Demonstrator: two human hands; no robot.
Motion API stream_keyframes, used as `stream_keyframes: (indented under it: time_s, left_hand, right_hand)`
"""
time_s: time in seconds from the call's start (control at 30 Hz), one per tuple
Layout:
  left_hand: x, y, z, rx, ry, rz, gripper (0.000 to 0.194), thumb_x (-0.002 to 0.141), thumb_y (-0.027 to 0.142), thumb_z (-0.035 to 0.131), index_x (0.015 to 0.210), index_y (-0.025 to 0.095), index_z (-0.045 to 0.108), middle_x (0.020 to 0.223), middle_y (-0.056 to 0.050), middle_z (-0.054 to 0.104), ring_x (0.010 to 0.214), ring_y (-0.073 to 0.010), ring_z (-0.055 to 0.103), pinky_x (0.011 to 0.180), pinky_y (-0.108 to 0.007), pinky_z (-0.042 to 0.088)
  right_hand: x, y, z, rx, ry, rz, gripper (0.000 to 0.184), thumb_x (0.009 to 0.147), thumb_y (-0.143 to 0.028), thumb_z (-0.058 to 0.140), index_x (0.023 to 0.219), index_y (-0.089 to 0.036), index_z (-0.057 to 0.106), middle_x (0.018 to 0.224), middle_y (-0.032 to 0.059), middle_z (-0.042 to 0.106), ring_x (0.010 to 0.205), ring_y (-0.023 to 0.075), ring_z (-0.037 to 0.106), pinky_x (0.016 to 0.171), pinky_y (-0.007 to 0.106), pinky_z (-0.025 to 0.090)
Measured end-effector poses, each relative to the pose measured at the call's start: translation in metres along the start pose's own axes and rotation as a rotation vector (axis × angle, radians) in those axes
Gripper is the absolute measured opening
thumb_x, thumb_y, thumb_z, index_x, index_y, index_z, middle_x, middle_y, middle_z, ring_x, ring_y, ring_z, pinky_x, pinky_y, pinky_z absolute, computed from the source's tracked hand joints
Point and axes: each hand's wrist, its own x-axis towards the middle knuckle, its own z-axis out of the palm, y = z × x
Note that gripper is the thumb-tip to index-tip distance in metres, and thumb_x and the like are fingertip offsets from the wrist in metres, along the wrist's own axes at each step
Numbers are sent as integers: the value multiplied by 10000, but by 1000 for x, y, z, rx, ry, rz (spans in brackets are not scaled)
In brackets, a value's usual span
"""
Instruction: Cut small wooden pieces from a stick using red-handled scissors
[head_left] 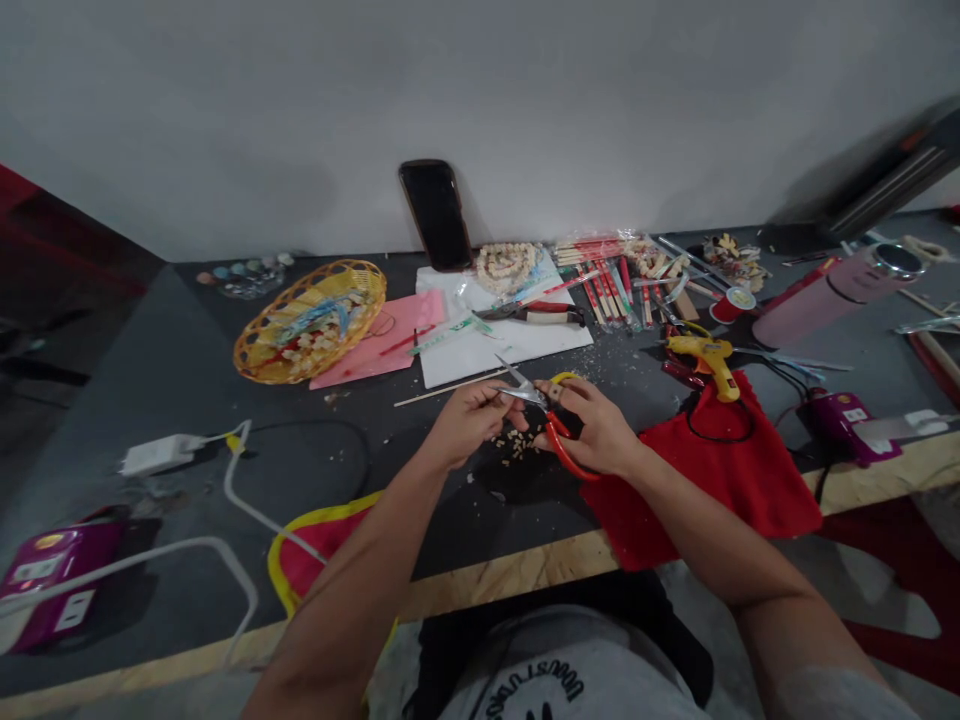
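Observation:
My right hand (600,428) grips scissors (556,438) with one orange-red and one yellow handle loop. The metal blades are parted and point up and to the left. A small pale wooden-looking piece (555,392) shows by the right fingertips; how it is held I cannot tell. My left hand (471,420) is closed in a pinch beside the blades, and whatever sits between its fingers is too small to name. Below both hands, short cut-looking pale bits (516,446) lie scattered on the dark table (420,520).
Behind the hands lie pliers (540,316), white paper (457,360) and a thin stick (450,387). A yellow basket (251,345) stands left. A phone (436,215) leans on the wall. Rightward are a glue gun (705,355), red cloth (735,470) and pink bottle (825,300).

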Motion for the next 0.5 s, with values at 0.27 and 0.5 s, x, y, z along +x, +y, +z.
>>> stream_keyframes:
  time_s: [0.27, 0.5]
  left_hand:
    - [-4, 5, -5, -23, -157, -96, 331, 738, 444, 684, 705, 136, 568, 515, -24, 632, 328, -15, 270, 385, -188, 134]
    - [-3, 5, -4, -21, -110, -90, 307, 727, 426, 672, 694, 137, 573, 482, -15, 616, 319, -21, 268, 376, -189, 134]
  right_hand:
    - [-2, -1, 4, -32, 61, -100, 619, 812, -492, 678, 1349, -219, 536, 1130, 125, 613, 1095, 261, 567, 964, 414, 511]
    - [-3, -3, 5, -122, 72, -105, 598, 836, -462, 661, 1362, -211, 526, 1073, 129, 627, 1016, 255, 602, 899, 380, 543]
